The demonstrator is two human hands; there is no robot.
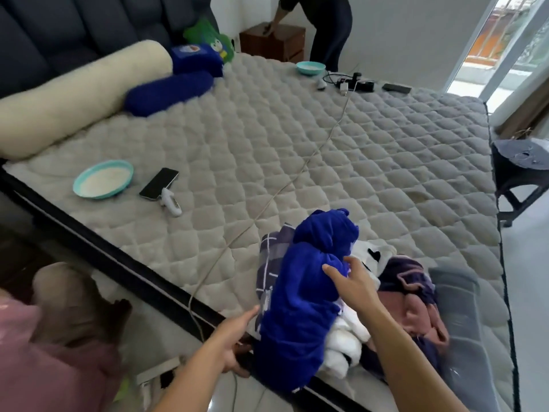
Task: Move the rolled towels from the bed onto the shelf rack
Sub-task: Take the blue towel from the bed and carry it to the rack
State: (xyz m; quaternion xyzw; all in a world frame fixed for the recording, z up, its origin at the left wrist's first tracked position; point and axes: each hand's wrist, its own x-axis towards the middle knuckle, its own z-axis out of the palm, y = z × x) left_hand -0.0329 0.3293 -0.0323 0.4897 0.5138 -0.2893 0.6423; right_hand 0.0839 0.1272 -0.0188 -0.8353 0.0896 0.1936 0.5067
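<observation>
A pile of rolled towels lies at the near edge of the bed [297,150]. On top is a big blue rolled towel [300,295]; under and beside it are a checked purple one [269,260], a white one [344,340], a pink and purple one [416,304] and a grey one [457,295]. My left hand [234,340] grips the near lower side of the blue towel at the mattress edge. My right hand [353,278] rests on top of the blue towel with its fingers spread. No shelf rack is in view.
On the mattress lie two teal bowls [102,179] [310,67], a phone [159,183], a white brush [171,203], a long cable [297,176] and chargers [353,81]. Bolsters [74,99] line the headboard. A person [323,28] stands at the far side, another in pink [53,352] at my left. A dark stool [520,171] stands right.
</observation>
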